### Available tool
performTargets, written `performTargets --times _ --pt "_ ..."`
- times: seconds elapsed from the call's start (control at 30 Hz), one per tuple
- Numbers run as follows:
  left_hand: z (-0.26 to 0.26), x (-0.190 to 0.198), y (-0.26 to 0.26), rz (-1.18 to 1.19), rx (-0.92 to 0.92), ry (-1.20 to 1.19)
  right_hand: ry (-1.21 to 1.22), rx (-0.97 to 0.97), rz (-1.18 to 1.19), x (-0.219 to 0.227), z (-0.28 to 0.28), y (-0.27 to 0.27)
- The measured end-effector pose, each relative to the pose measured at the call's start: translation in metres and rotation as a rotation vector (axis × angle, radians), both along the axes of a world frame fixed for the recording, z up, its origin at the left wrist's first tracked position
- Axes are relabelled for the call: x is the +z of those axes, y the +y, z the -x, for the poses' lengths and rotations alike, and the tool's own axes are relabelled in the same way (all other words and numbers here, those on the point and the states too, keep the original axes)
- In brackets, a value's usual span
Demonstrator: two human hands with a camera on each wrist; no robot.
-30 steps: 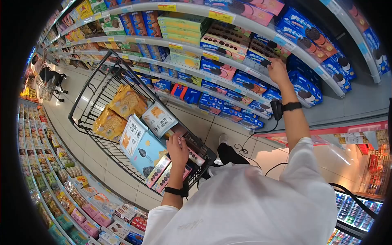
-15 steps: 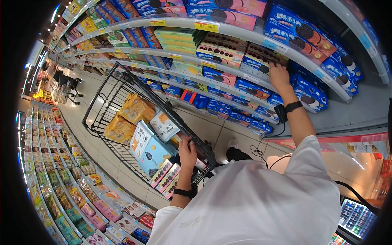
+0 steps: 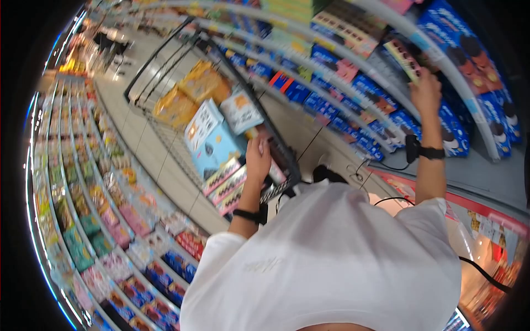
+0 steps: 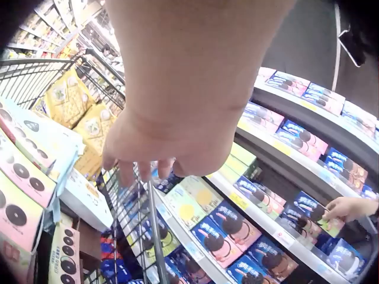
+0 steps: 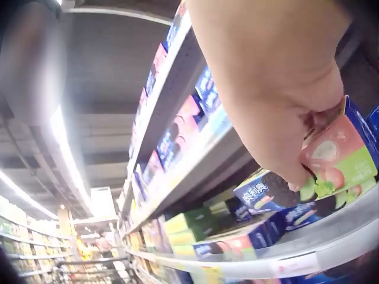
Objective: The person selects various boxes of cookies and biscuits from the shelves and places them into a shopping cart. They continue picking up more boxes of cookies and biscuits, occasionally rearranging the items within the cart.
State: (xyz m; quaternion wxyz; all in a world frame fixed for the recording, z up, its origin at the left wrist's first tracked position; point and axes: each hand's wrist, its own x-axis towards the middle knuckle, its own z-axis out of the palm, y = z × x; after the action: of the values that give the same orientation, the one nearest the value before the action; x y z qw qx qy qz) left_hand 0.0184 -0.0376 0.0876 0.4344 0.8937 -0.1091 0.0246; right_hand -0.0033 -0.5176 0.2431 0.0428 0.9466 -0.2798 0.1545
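My right hand (image 3: pixel 426 94) grips a Chinese-labelled cookie box (image 5: pixel 343 157) at the shelf, its fingers and thumb on the box's end. The box is blue, pink and green and sits tilted among other cookie boxes; in the head view its row of dark cookies (image 3: pixel 403 58) faces up. My left hand (image 3: pixel 258 157) is over the near end of the shopping cart (image 3: pixel 190 33), fingers loosely bent. In the left wrist view no item shows between the left fingers (image 4: pixel 144 170). Beneath and beside it lie pink cookie boxes (image 3: pixel 227 190) and a light-blue package (image 3: pixel 218 146).
Two yellow bags (image 3: pixel 205 81) and a white package (image 3: pixel 241 112) lie in the cart. Curved shelves of blue cookie boxes (image 3: pixel 323 107) run along the right, with further snack shelves (image 3: pixel 118 215) on the left. A cable (image 3: pixel 486 276) hangs beside the white shirt.
My right hand has gone from resting at the cookie boxes to gripping one, which is now tilted out of line. My left hand stays over the cart. The head view has shifted.
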Motion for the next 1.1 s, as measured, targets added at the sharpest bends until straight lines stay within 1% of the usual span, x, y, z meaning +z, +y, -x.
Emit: performTargets --times 0.07,0.1,0.17,0.2,0.23,0.27,0.3,0.33,0.37,0.4,0.43,0.47,0.5,0.53,0.57,0.6,0.63,0.67,0.7,0.77,0.8,0.83,0.87,0.9,0.93,0.97,1.0,1.03,1.1 --pt "-0.007 -0.005 0.018 -0.018 0.027 0.008 -0.111 0.101 -0.082 0.0 0.012 0.016" --pt "-0.01 -0.015 0.029 0.037 0.042 -0.028 -0.147 0.159 -0.113 -0.007 0.021 0.023" --pt "-0.015 -0.005 0.04 0.065 0.12 0.072 -0.167 0.219 -1.053 -0.007 0.028 0.066" --pt "-0.019 -0.003 0.045 0.096 0.154 0.123 -0.092 0.356 -1.196 -0.004 0.034 0.091" --pt "-0.023 -0.002 0.049 0.128 0.185 0.168 -0.081 0.534 -1.275 -0.025 0.036 0.106" --pt "-0.026 0.001 0.052 0.127 0.178 0.174 0.036 0.563 -1.247 -0.022 0.036 0.133" --pt "-0.029 0.003 0.056 0.195 0.175 0.247 0.08 0.532 -1.487 -0.03 0.037 0.16" --pt "-0.031 0.003 0.058 0.264 0.171 0.318 0.198 0.537 -1.474 -0.035 0.037 0.184" --pt "-0.035 -0.002 0.061 0.266 0.163 0.318 0.257 0.566 -1.478 -0.055 0.035 0.205" --pt "-0.037 -0.011 0.064 0.311 0.117 0.347 0.318 0.594 -1.481 -0.077 0.033 0.226" --pt "-0.039 -0.017 0.067 0.357 0.071 0.375 0.361 0.621 -1.468 -0.092 0.031 0.247" --pt "-0.039 -0.009 0.063 0.359 0.064 0.375 0.321 0.617 -1.383 -0.12 0.033 0.268" --pt "-0.034 0.006 0.055 0.469 0.095 0.602 0.375 0.581 -1.183 -0.121 0.033 0.288" --pt "-0.031 0.013 0.05 0.576 0.126 0.832 0.4 0.56 -1.043 -0.118 0.034 0.308" --pt "-0.033 0.007 0.05 0.577 0.122 0.837 0.426 0.538 -0.903 -0.115 0.035 0.325" --pt "-0.036 -0.003 0.05 0.549 0.063 0.866 0.43 0.531 -0.903 -0.111 0.035 0.34" --pt "-0.029 -0.012 0.052 0.515 0.011 0.904 0.434 0.512 -0.825 -0.105 0.042 0.355" --pt "-0.028 -0.021 0.05 0.545 -0.009 0.831 0.426 0.489 -0.738 -0.103 0.042 0.365" --pt "-0.035 -0.03 0.05 0.544 -0.019 0.84 0.428 0.475 -0.738 -0.106 0.041 0.372" --pt "-0.053 -0.05 0.047 0.383 -0.102 0.82 0.446 0.524 -0.673 -0.124 0.042 0.382" --pt "-0.062 -0.066 0.045 0.374 -0.122 0.792 0.429 0.536 -0.595 -0.141 0.042 0.386" --pt "-0.073 -0.084 0.045 0.375 -0.127 0.798 0.433 0.528 -0.595 -0.155 0.041 0.39" --pt "-0.084 -0.1 0.045 0.299 -0.187 0.844 0.445 0.538 -0.519 -0.166 0.039 0.394" --pt "-0.088 -0.098 0.043 0.223 -0.247 0.886 0.456 0.549 -0.442 -0.17 0.037 0.399" --pt "-0.089 -0.096 0.04 0.088 -0.214 0.837 0.459 0.544 -0.441 -0.174 0.035 0.403" --pt "-0.091 -0.095 0.039 0.09 -0.219 0.839 0.502 0.547 -0.364 -0.179 0.032 0.407" --pt "-0.103 -0.1 0.034 -0.013 -0.256 0.793 0.538 0.543 -0.28 -0.186 0.02 0.409" --pt "-0.106 -0.104 0.033 -0.119 -0.286 0.755 0.541 0.537 -0.281 -0.192 0.016 0.412" --pt "-0.107 -0.114 0.032 -0.135 -0.313 0.759 0.603 0.504 -0.226 -0.205 0.008 0.416"
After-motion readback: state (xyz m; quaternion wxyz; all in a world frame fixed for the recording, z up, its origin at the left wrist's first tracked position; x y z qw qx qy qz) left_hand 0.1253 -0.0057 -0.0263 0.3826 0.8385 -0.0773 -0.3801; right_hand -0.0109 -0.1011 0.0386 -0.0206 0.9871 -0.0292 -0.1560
